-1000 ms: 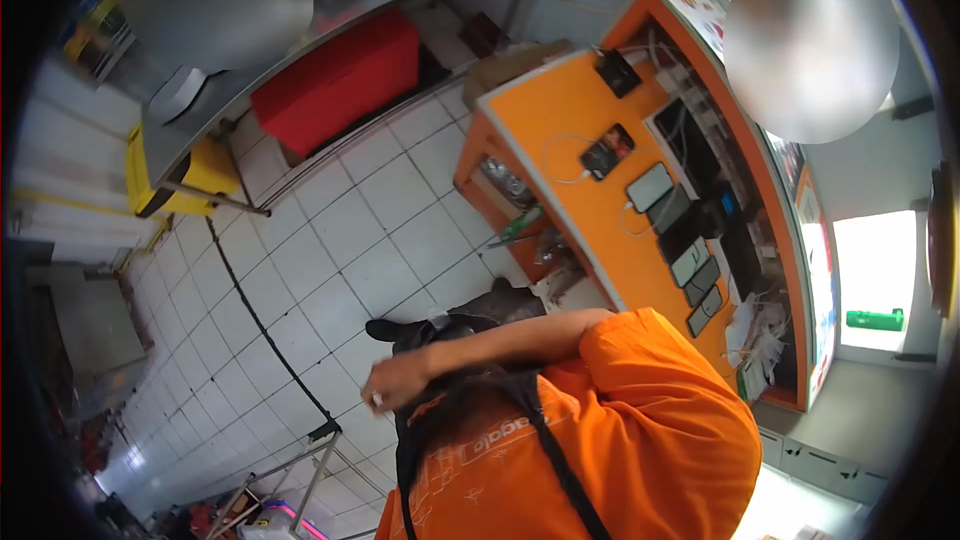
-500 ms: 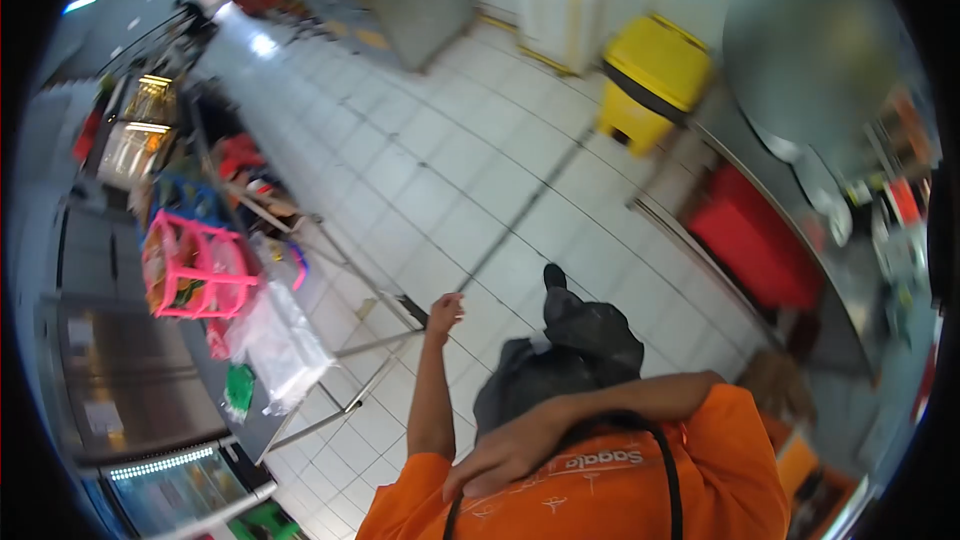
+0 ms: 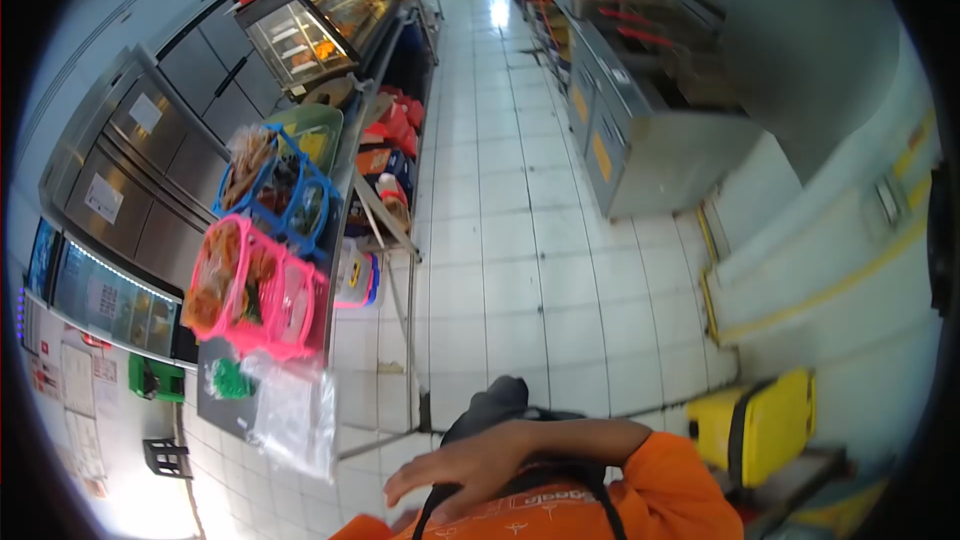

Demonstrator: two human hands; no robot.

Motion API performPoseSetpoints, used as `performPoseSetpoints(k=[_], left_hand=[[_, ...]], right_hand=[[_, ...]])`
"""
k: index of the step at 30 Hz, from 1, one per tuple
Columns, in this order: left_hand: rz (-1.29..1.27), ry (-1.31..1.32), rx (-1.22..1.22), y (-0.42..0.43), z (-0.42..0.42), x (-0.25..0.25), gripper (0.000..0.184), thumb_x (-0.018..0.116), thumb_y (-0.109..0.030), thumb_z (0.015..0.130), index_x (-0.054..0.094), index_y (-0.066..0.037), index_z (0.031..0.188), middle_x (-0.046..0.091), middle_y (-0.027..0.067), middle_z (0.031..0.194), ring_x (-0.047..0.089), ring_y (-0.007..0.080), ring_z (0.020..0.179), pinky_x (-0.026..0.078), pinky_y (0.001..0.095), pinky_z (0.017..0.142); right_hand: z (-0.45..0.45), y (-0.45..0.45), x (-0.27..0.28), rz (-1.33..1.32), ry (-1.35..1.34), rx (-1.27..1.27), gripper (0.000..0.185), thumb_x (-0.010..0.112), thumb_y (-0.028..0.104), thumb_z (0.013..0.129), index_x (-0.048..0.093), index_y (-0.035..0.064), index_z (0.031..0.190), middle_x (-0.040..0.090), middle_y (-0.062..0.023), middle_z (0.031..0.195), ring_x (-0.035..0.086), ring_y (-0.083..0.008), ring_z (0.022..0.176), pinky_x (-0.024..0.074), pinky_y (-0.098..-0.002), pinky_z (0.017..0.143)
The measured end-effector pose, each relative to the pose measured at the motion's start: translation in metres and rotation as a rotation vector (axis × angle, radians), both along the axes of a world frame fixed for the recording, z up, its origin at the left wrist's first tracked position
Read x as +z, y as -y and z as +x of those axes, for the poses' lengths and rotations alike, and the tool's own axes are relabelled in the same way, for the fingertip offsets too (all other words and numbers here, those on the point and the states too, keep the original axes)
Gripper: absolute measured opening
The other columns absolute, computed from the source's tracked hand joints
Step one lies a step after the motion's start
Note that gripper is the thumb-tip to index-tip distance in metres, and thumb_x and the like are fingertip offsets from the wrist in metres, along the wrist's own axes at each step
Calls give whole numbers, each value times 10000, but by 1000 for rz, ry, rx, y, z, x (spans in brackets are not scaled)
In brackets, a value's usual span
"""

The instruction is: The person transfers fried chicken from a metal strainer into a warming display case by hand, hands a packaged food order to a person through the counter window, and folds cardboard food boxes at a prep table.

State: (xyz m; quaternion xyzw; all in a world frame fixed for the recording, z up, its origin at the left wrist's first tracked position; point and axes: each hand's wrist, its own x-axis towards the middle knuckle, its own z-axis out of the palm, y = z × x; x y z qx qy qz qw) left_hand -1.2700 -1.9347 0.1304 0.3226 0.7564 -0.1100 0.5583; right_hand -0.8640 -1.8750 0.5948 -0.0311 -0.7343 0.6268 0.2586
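My right arm is bent across the front of my orange shirt (image 3: 670, 485). My right hand (image 3: 475, 465) lies near the dark straps at the chest, its fingers stretched out and apart, with nothing visible in it. Below the shirt's left side a small patch of skin shows, probably part of my left arm; my left hand itself cannot be seen. Nearest on the left is a table corner with clear plastic bags (image 3: 295, 415) and a green bundle (image 3: 230, 380). Behind them stands a pink basket (image 3: 290, 305) with packed items.
A blue basket (image 3: 325, 195) and a lit glass food display (image 3: 315, 25) stand further along the left table. Steel fridges (image 3: 130, 160) line the left wall. A tiled aisle (image 3: 490, 200) runs ahead. On the right are a steel counter (image 3: 660, 155) and a yellow bin (image 3: 780, 425).
My view has swung right and now faces along the aisle. My left hand, held out earlier, has dropped from sight. My right hand stays across my chest.
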Motion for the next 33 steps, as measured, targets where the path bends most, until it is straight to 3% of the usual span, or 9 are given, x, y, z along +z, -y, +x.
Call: performPoseSetpoints(k=[8,12,18,21,24,27,29,30,33], left_hand=[[-103,39,-97,-246,235,-47,462,380,-450,987,646,-99,1126,692,225,938,652,402,831,510,533,751],[98,25,-439,-461,331,-54,467,335,-448,1003,632,-125,1161,691,239,948,655,429,852,508,548,775],[1195,16,-1013,-998,574,-27,517,477,-405,970,696,-32,686,705,181,758,685,293,678,524,429,655],[1096,304,-372,-1144,711,102,416,513,-403,962,656,-40,816,652,106,663,646,210,598,521,404,593],[853,635,-136,-1252,779,49,346,541,-380,954,643,-54,899,644,78,696,612,171,569,524,374,588],[696,243,-498,-1280,780,-39,348,556,-418,904,717,-111,928,716,139,852,688,315,836,541,462,765],[465,166,-386,-1246,768,-49,406,593,-380,909,709,3,982,712,123,864,689,225,771,551,376,724],[784,114,-1133,-1228,751,-53,386,591,-366,901,709,-3,955,713,152,902,692,254,784,553,414,719],[103,64,-371,-1225,769,-33,373,593,-353,895,705,1,934,711,158,882,691,266,774,547,420,709]], right_hand=[[307,-306,-537,194,774,-1322,267,616,96,791,633,37,1050,633,-206,998,623,-394,943,517,-459,796],[504,-203,-659,-583,1805,-1604,311,627,326,848,691,89,1039,684,-169,1027,665,-335,952,544,-499,758],[652,-212,-549,-1565,702,-2354,200,653,192,816,589,57,949,560,-106,719,535,-263,578,441,-442,444],[638,-334,-438,-1527,-74,-2116,185,639,228,878,570,57,893,518,-59,730,473,-153,586,443,-285,487],[706,-457,-531,-1267,-86,-1826,265,559,149,938,532,49,1182,570,-93,989,635,-280,751,526,-399,648],[822,-662,-617,-1647,-241,-1640,184,614,283,874,627,107,820,577,-96,697,621,-308,648,519,-550,578],[892,-866,-585,-1473,562,-1664,256,632,245,840,650,41,994,644,-165,885,652,-313,817,531,-522,648],[926,-972,-564,-1394,942,-1612,338,641,227,824,661,8,1081,677,-199,978,667,-316,901,537,-508,683],[1006,-1260,-520,-374,1298,-1584,548,550,452,855,626,-34,1097,670,-261,1056,674,-409,908,534,-474,834]])
